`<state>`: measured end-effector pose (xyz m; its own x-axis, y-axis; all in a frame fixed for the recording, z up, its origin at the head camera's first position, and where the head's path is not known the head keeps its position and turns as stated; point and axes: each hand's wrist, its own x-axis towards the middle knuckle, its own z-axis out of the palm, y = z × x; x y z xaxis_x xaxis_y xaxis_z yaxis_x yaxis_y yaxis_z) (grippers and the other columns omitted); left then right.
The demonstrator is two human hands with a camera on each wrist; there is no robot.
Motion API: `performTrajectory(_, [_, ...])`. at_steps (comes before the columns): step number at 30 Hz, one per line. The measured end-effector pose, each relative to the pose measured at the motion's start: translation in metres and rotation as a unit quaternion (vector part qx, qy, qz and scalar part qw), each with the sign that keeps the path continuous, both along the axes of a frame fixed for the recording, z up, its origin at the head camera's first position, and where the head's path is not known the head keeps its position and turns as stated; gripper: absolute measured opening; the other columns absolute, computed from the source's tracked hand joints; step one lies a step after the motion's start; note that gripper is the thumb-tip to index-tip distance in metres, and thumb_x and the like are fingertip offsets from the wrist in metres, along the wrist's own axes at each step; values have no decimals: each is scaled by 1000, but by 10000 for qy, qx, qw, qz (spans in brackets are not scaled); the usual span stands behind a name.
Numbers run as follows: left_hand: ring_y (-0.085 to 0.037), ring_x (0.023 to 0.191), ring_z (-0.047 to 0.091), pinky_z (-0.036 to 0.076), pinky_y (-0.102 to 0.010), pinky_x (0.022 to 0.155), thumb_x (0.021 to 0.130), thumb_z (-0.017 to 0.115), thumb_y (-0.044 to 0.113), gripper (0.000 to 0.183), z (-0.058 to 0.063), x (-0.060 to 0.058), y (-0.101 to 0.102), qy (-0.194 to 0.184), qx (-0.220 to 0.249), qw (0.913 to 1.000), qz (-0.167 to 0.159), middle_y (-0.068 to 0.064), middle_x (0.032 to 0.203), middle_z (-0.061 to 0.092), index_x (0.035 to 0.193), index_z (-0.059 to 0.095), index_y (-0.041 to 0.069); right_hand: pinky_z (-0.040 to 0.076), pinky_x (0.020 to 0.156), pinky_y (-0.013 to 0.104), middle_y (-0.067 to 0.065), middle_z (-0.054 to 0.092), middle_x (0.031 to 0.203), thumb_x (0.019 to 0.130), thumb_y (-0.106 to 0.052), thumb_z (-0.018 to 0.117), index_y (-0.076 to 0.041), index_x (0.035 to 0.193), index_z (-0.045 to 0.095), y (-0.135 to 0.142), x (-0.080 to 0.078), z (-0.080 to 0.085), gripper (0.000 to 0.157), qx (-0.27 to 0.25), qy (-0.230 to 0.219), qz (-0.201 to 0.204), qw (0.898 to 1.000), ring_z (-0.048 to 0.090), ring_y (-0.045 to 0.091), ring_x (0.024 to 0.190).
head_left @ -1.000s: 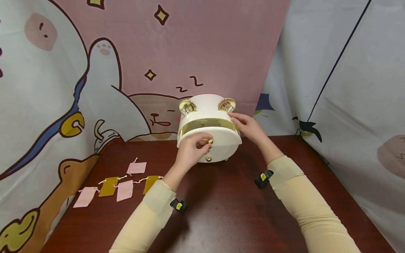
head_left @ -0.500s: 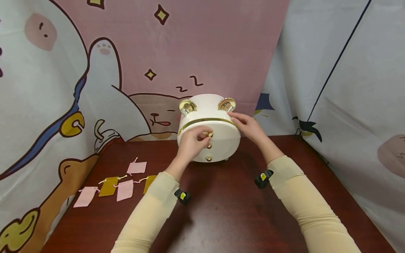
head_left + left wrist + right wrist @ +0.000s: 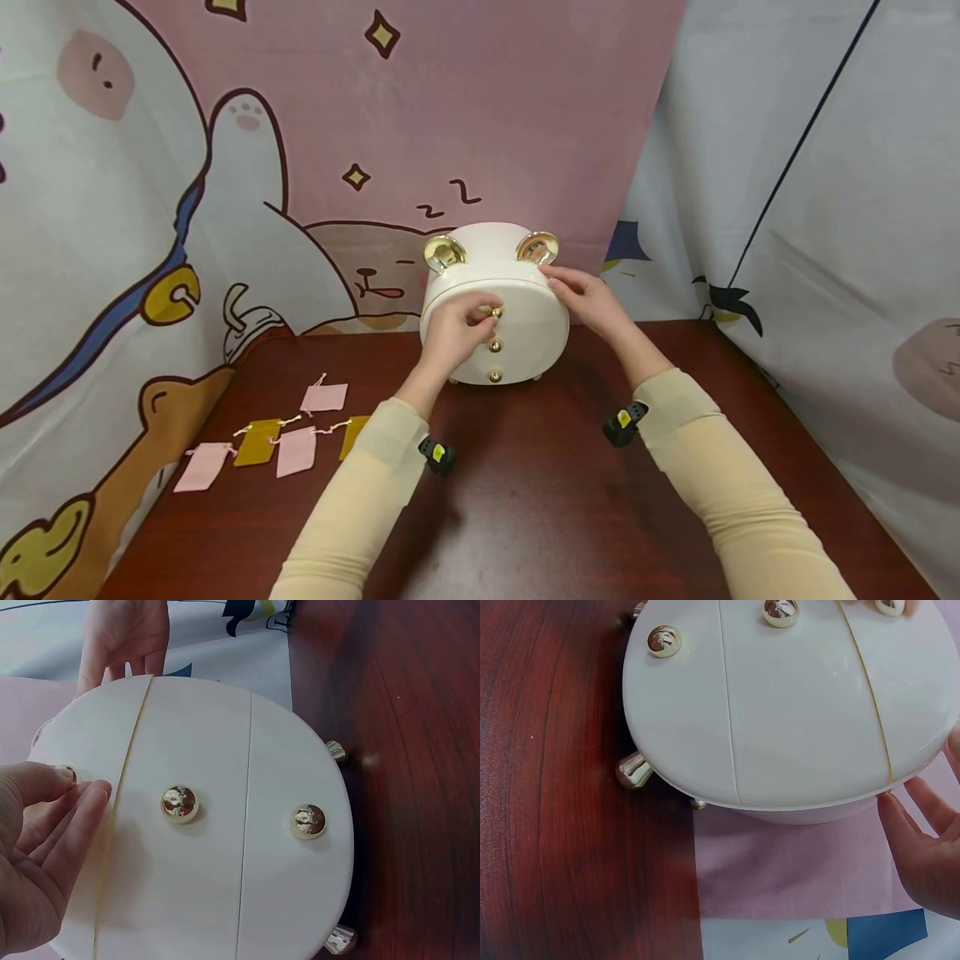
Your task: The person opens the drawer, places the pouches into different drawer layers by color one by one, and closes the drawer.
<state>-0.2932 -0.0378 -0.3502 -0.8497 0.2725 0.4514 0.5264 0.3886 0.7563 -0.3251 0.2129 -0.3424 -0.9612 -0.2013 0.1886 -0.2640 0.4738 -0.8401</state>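
Observation:
A white rounded drawer box (image 3: 528, 333) with gold ears stands at the back of the table. Its front has three gold knobs, and its drawer fronts lie flush with the body. My left hand (image 3: 450, 333) pinches the top drawer knob (image 3: 496, 312) between thumb and fingers; in the left wrist view the fingers (image 3: 82, 825) partly cover it. The middle knob (image 3: 179, 804) and the bottom knob (image 3: 307, 821) are untouched. My right hand (image 3: 588, 304) rests on the box's upper right side, its fingers loosely extended, as the right wrist view shows from close by.
On the left of the dark wooden table (image 3: 525, 517) lie several small drawstring pouches, among them a pink pouch (image 3: 296, 452) and a mustard pouch (image 3: 257, 442). My left sleeve partly covers another mustard pouch (image 3: 352, 435). A printed cloth backdrop (image 3: 510, 108) hangs close behind the box.
The top drawer has slid in from well open to flush, with my left hand moving forward on its knob. My right hand has stayed in place on the box's side.

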Motion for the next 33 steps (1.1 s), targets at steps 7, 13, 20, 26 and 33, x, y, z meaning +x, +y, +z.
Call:
performTrajectory(7, [-15, 67, 70, 55, -28, 60, 89, 72, 2, 21, 0, -3, 0, 112, -83, 9999, 38, -9, 84, 74, 110, 73, 7, 40, 105, 53, 9, 45, 151, 102, -38, 54, -19, 146, 52, 0, 0, -1, 48, 56, 85, 7, 9999, 42, 34, 136])
performTrajectory(13, [-15, 67, 70, 56, -28, 60, 90, 71, 2, 22, -3, -2, 0, 61, 9, 10000, 6, -9, 85, 73, 112, 72, 6, 42, 103, 54, 9, 45, 151, 102, -38, 54, -19, 146, 52, 0, 0, -1, 48, 32, 45, 1, 10000, 44, 35, 135])
performTrajectory(20, [-22, 71, 70, 56, -29, 65, 92, 68, 2, 29, -10, 5, -1, -21, 294, 9991, -305, -15, 90, 73, 122, 67, 2, 52, 90, 54, 13, 47, 148, 102, -37, 55, -19, 147, 51, -2, 2, 0, 49, -298, -235, 17, 9993, 53, 38, 124])
performTrajectory(26, [-20, 75, 69, 54, -28, 68, 93, 68, 3, 30, -16, 13, -6, 50, 282, 9988, -385, -12, 91, 73, 122, 68, 3, 52, 89, 53, 13, 47, 148, 102, -38, 56, -19, 146, 51, -2, 3, 0, 49, -326, -252, 33, 9991, 54, 38, 123])
performTrajectory(33, [-18, 78, 68, 53, -28, 67, 91, 69, 3, 30, -25, 22, -11, -8, 145, 9990, -422, -9, 92, 73, 121, 69, 5, 51, 90, 55, 14, 46, 148, 102, -36, 55, -20, 147, 50, -2, 4, 2, 48, -414, -347, 54, 9985, 53, 39, 123])
